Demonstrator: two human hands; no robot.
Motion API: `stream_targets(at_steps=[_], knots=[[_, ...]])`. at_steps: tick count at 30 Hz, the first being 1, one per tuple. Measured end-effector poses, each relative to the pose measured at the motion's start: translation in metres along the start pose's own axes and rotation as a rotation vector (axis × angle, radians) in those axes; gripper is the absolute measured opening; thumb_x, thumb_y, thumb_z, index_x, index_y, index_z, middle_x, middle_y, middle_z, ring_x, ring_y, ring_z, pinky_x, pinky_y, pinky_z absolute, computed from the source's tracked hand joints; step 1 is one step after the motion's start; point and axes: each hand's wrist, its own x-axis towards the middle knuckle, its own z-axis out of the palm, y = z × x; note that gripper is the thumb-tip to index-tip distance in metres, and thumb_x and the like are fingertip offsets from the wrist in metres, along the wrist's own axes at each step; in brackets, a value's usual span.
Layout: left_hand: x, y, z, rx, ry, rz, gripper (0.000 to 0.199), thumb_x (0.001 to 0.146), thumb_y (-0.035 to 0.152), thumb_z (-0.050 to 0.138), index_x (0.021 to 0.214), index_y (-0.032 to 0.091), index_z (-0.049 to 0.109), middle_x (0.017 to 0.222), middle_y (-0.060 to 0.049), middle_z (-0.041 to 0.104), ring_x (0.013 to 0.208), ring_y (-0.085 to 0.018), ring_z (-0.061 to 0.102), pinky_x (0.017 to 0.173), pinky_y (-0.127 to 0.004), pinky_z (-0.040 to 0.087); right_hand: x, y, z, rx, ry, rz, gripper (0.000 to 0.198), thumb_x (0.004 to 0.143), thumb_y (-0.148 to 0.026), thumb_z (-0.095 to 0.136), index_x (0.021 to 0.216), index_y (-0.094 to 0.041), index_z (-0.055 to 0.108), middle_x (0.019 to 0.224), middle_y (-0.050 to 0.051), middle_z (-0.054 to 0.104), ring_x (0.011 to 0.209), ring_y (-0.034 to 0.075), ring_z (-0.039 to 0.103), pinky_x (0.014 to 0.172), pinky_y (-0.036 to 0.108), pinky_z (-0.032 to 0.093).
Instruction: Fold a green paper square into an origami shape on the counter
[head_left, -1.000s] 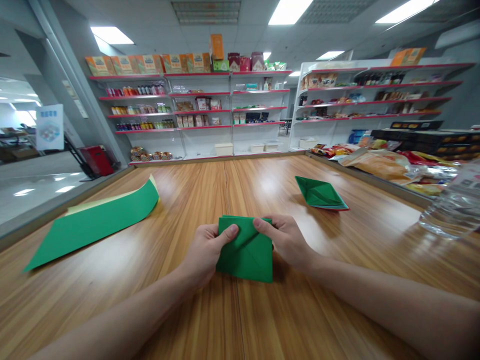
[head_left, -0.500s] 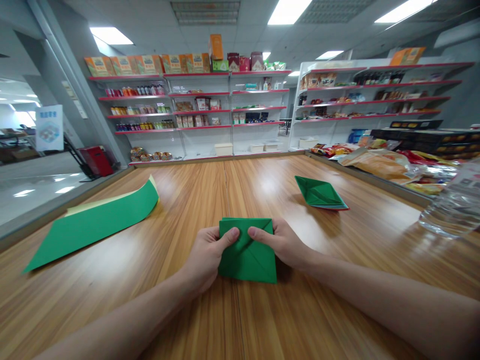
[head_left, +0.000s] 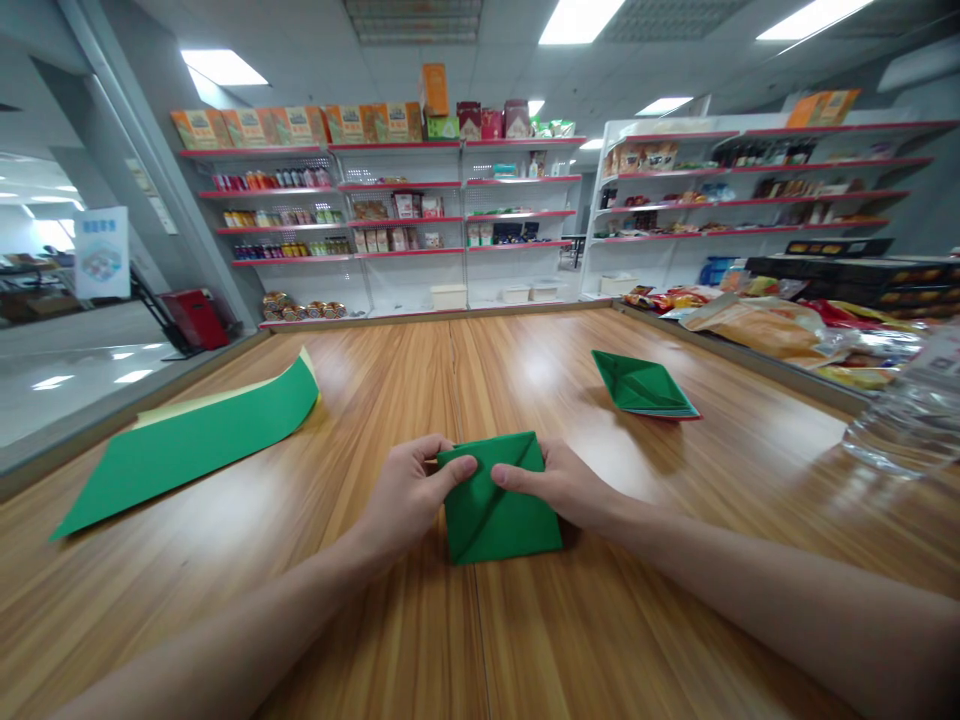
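Between my hands is a folded green paper square (head_left: 504,520), tilted above the near middle of the wooden table (head_left: 360,640). A diagonal crease runs across its face. My left hand (head_left: 421,490) pinches its upper left edge, thumb in front and fingers behind. On the upper right side, my right hand (head_left: 566,485) grips it the same way, its thumb lying on the front; the fingers behind are mostly hidden. Farther back on the right lies a stack of folded green paper (head_left: 645,385) with other colours showing at its lower edge.
Curled green sheets (head_left: 187,450) with yellow paper beneath lie on the left. A clear plastic bottle (head_left: 900,430) stands at the right edge. Snack packets (head_left: 772,325) and black boxes (head_left: 862,275) are heaped beyond the table's right rim. Stocked shelves (head_left: 405,215) stand behind.
The folded paper has turned slightly between my hands, its upper right corner rising a little and its lower edge shifting right. Both hands keep their hold.
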Motion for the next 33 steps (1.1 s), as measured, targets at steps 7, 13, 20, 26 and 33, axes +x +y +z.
stream_targets(at_steps=[7,13,20,26,33], knots=[[-0.005,0.004,0.008,-0.225,0.071,-0.042,0.034,0.071,0.034,0.074,0.079,0.020,0.044,0.067,0.003,0.063,0.058,-0.012,0.059,0.052,-0.020,0.043,-0.002,-0.002,0.002,-0.002,0.033,-0.084,0.033,0.075,-0.040,0.069,0.095,-0.015,0.070,0.090,0.008,0.072,0.085,0.023,0.067,0.075,0.037,0.054],[-0.006,0.007,0.010,-0.213,0.060,-0.006,0.036,0.073,0.035,0.072,0.085,0.021,0.041,0.070,0.003,0.065,0.056,-0.011,0.058,0.050,-0.020,0.043,-0.001,0.000,0.001,0.010,0.044,-0.094,0.030,0.074,-0.040,0.070,0.088,-0.013,0.070,0.084,0.007,0.071,0.082,0.023,0.066,0.073,0.037,0.054],[-0.004,0.008,0.008,-0.021,0.034,0.020,0.029,0.073,0.036,0.071,0.076,0.019,0.048,0.064,0.006,0.056,0.051,-0.008,0.048,0.046,-0.017,0.035,0.000,0.003,-0.003,-0.017,0.033,-0.067,0.032,0.073,-0.041,0.071,0.090,-0.014,0.071,0.081,0.006,0.071,0.080,0.023,0.067,0.071,0.036,0.054],[-0.006,0.008,0.008,0.049,-0.005,-0.020,0.034,0.074,0.043,0.067,0.058,0.017,0.051,0.052,0.005,0.042,0.050,-0.009,0.039,0.045,-0.021,0.027,-0.001,-0.002,0.003,0.125,-0.007,-0.001,0.035,0.068,-0.038,0.075,0.092,-0.013,0.070,0.086,0.008,0.072,0.081,0.022,0.068,0.076,0.037,0.054],[-0.009,0.010,0.012,0.102,0.071,-0.029,0.036,0.074,0.044,0.066,0.057,0.017,0.050,0.052,0.005,0.039,0.050,-0.010,0.037,0.045,-0.022,0.026,-0.001,-0.001,0.006,0.194,0.007,0.053,0.034,0.068,-0.037,0.076,0.091,-0.013,0.070,0.087,0.009,0.072,0.080,0.022,0.068,0.077,0.039,0.054]])
